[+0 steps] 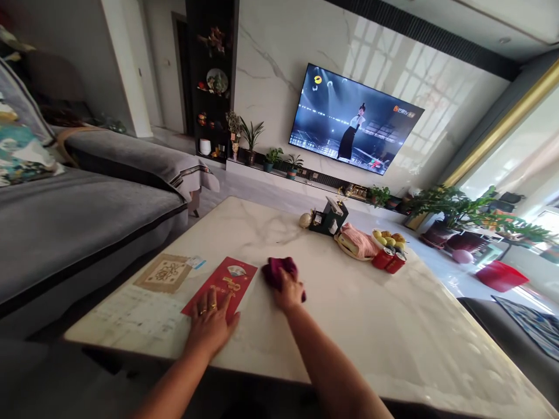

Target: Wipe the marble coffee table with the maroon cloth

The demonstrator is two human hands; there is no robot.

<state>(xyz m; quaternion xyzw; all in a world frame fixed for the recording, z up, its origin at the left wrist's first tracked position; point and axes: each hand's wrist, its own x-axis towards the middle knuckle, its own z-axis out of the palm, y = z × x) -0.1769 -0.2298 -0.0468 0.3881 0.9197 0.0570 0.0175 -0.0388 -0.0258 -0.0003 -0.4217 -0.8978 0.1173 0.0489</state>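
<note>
My left hand [212,320] lies flat with spread fingers on the lower part of a red envelope [236,279] with gold print. A ring shows on one finger. To its right, my right hand [289,291] presses a dark purple cloth [276,269] against the marble-patterned table [349,326], fingers bent over it. The cloth is bunched up just right of the envelope. Left of the envelope lie a brown patterned mat [163,273] and a small blue-and-white packet [196,263].
Toward the table's far right stand a dark green box [331,218], a round pale ornament [305,220], a basket with a pink cloth [358,240], a fruit bowl [388,238] and red cans [388,260]. A grey sofa [96,198] is at left.
</note>
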